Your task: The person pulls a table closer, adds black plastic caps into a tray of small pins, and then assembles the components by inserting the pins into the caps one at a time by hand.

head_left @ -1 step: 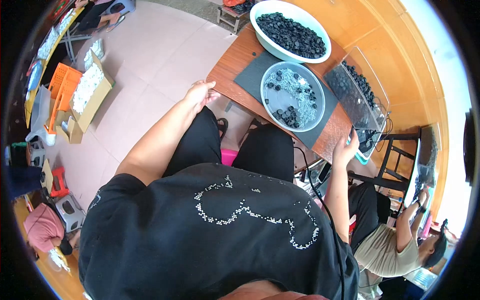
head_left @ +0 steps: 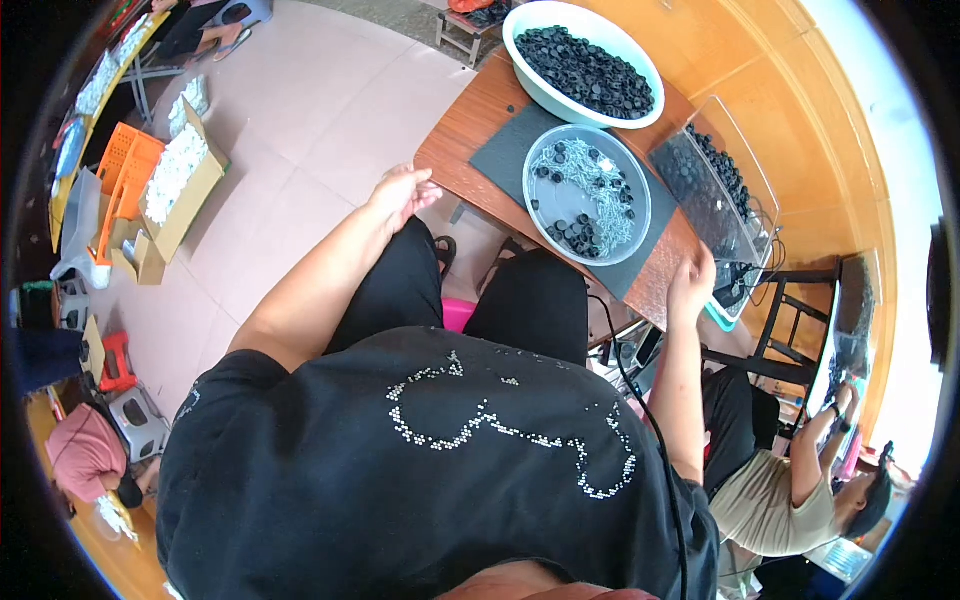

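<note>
My left hand (head_left: 404, 194) is at the left corner of the brown wooden table (head_left: 462, 135), its thumb over the edge and its fingers loosely curled just below. My right hand (head_left: 690, 288) is at the table's right edge, fingers curled; what they close on, if anything, is hidden. Between my hands, a clear round tray (head_left: 553, 215) rests on a dark mat (head_left: 497, 160). It holds a heap of thin silvery screw-like pieces (head_left: 613, 212) and several small black round caps (head_left: 574, 236). Behind it, a pale green basin (head_left: 518, 57) is filled with black caps (head_left: 585, 75).
A clear bin (head_left: 705, 190) with black caps stands at the table's right, near cables and a black chair (head_left: 785, 335). A person (head_left: 775, 500) works at the far right. On the left floor are an orange crate (head_left: 128, 170) and a carton of white pieces (head_left: 200, 205).
My right hand has turned, and its fingers are more curled in. My left hand has barely shifted. The tray and the basin stand as before.
</note>
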